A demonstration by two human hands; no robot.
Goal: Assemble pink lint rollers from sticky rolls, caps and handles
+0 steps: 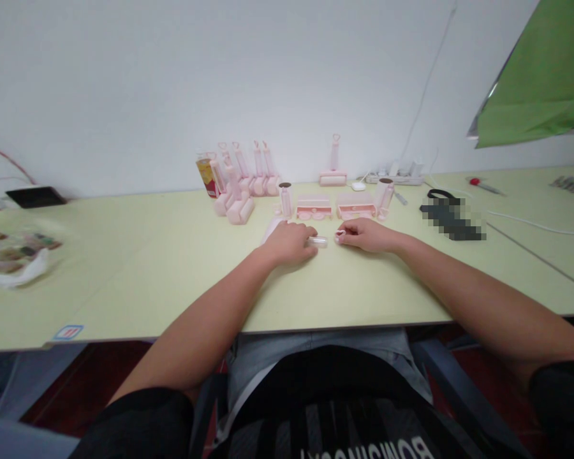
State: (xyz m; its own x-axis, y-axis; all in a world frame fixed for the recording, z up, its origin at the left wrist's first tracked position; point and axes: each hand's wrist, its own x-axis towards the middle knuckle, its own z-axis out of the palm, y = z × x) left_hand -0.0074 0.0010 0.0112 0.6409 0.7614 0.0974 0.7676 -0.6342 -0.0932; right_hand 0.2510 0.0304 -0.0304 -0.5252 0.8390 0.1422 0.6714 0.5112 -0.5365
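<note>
My left hand (291, 243) is closed round a clear, see-through tube (318, 242) lying low over the tabletop, its free end pointing right. Just right of that end, my right hand (366, 234) pinches a small pale-pink piece (338, 236), apparently loop-shaped; the fingers partly hide it. The tube and the piece are apart. A whitish-pink thing (270, 229) shows behind my left hand, mostly covered. Beyond my hands lie two pink lint roller covers (314, 203) (356, 205), with upright sticky-paper rolls (285, 196) (385, 186) beside them.
Several pink lint rollers (240, 209) stand at the back left by a yellow-red box (206, 175). One more roller (333, 177) stands near the wall. A power strip (397, 177), cables and a dark blurred object (452, 213) are right. A plastic bag (16, 268) lies far left.
</note>
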